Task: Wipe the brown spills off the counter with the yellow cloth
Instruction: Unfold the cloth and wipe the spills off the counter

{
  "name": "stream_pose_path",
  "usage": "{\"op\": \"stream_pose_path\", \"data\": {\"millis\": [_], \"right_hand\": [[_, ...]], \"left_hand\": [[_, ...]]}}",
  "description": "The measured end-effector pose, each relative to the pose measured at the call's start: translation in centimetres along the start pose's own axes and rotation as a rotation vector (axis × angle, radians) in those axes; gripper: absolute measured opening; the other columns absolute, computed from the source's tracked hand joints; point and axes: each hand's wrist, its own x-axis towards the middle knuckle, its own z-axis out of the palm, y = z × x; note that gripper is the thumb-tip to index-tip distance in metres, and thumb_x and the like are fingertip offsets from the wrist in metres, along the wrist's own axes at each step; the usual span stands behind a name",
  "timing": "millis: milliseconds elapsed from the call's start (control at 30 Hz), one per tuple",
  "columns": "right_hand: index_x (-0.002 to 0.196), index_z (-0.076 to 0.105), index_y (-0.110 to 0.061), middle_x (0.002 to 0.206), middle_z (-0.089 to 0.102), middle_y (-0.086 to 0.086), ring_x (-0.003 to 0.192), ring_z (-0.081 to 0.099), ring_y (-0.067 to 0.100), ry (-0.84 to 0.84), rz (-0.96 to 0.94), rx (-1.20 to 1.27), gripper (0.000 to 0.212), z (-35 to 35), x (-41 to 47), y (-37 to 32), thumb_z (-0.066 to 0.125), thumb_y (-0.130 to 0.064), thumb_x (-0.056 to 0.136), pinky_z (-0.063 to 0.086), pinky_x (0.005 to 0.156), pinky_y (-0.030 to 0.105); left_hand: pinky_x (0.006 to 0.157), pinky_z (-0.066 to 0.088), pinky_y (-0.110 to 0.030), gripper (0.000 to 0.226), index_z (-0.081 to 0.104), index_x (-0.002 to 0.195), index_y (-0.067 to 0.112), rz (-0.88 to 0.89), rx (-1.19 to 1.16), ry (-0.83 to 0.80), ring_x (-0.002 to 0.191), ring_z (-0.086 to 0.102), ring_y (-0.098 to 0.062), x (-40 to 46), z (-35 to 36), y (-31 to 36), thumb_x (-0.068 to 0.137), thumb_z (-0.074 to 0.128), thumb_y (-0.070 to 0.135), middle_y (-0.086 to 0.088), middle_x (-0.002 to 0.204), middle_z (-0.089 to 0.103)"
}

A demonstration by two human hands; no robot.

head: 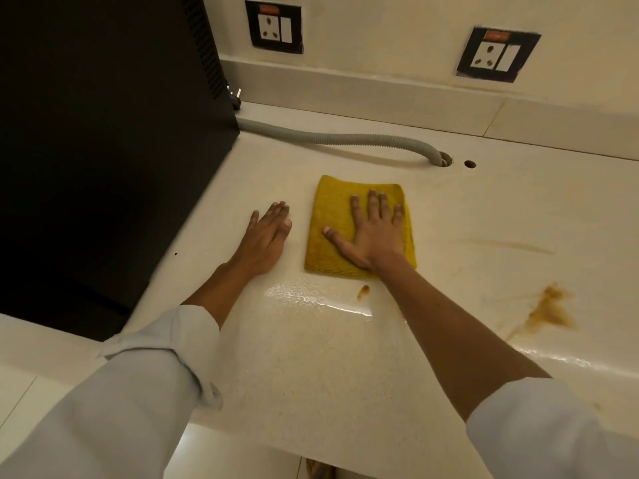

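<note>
A folded yellow cloth (pixel 332 216) lies flat on the cream counter (pixel 311 368). My right hand (pixel 371 233) presses down on it, palm flat and fingers spread. My left hand (pixel 266 236) rests flat on the bare counter just left of the cloth, holding nothing. A small brown spot (pixel 363 292) sits just in front of the cloth. A larger brown spill (pixel 549 309) lies to the right, and a faint brown streak (pixel 511 245) runs beyond it. A wet sheen (pixel 311 299) shows near the small spot.
A tall black appliance (pixel 103 133) stands on the counter at the left. A grey corrugated hose (pixel 345 138) runs from it along the back into a hole (pixel 444 160), with a smaller hole (pixel 469 164) beside it. Two wall sockets (pixel 274 27) (pixel 496 53) sit above.
</note>
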Motion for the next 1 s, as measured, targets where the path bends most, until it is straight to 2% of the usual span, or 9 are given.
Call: {"op": "stream_pose_path", "data": {"millis": [300,500,600,733,833,1000], "right_hand": [[0.158,0.004,-0.021,0.165,-0.005,0.019,0.152,-0.011,0.04,-0.016,-0.03,0.037,0.107,1.2,-4.6,-8.4,0.013,-0.09,0.076,-0.005,0.119,0.064],[0.158,0.004,-0.024,0.164,-0.012,0.021,0.149,-0.018,0.044,0.018,0.022,0.098,0.107,1.9,-8.4,-11.4,0.021,-0.089,0.075,-0.011,0.117,0.064],[0.157,0.002,-0.029,0.164,-0.013,0.02,0.148,-0.021,0.043,0.026,0.017,0.116,0.101,2.0,-10.1,-11.6,0.021,-0.088,0.077,-0.01,0.116,0.065],[0.157,0.004,-0.033,0.165,-0.013,0.017,0.148,-0.025,0.04,0.013,0.023,0.117,0.098,2.0,-12.4,-11.0,0.018,-0.089,0.078,-0.011,0.116,0.065],[0.157,0.006,-0.033,0.165,-0.012,0.015,0.149,-0.024,0.037,0.027,0.034,0.135,0.097,2.0,-14.5,-9.9,0.017,-0.089,0.078,-0.011,0.117,0.063],[0.157,0.006,-0.036,0.167,-0.009,0.011,0.151,-0.019,0.033,0.048,0.08,0.136,0.094,1.3,-16.1,-6.0,0.019,-0.089,0.08,-0.012,0.119,0.059]], "left_hand": [[0.122,-0.007,-0.036,0.057,0.012,0.152,0.016,-0.048,-0.155,-0.049,0.149,0.006,-0.01,-0.3,-0.8,0.3,0.101,0.016,0.041,-0.003,0.162,0.015],[0.122,-0.007,-0.036,0.061,0.003,0.153,0.016,-0.036,-0.086,-0.081,0.149,-0.003,-0.011,-0.3,-1.0,0.1,0.101,0.023,0.041,-0.002,0.163,0.002],[0.122,-0.007,-0.038,0.063,0.002,0.153,0.014,-0.014,-0.043,-0.109,0.149,-0.004,-0.012,-0.2,-1.1,0.2,0.101,0.025,0.041,-0.003,0.163,0.001],[0.117,-0.008,-0.03,0.064,0.007,0.153,0.02,-0.064,-0.08,-0.12,0.145,-0.003,-0.006,-0.1,-1.3,-0.1,0.099,0.026,0.048,0.0,0.163,0.004],[0.118,-0.009,-0.031,0.063,0.009,0.152,0.019,-0.051,-0.059,-0.122,0.148,0.0,-0.01,-0.1,-1.0,-0.3,0.098,0.021,0.049,-0.002,0.163,0.007],[0.12,-0.008,-0.036,0.069,0.01,0.152,0.014,0.014,0.231,-0.069,0.15,-0.001,-0.013,-0.2,0.4,-0.5,0.093,0.009,0.05,-0.003,0.163,0.005]]}}
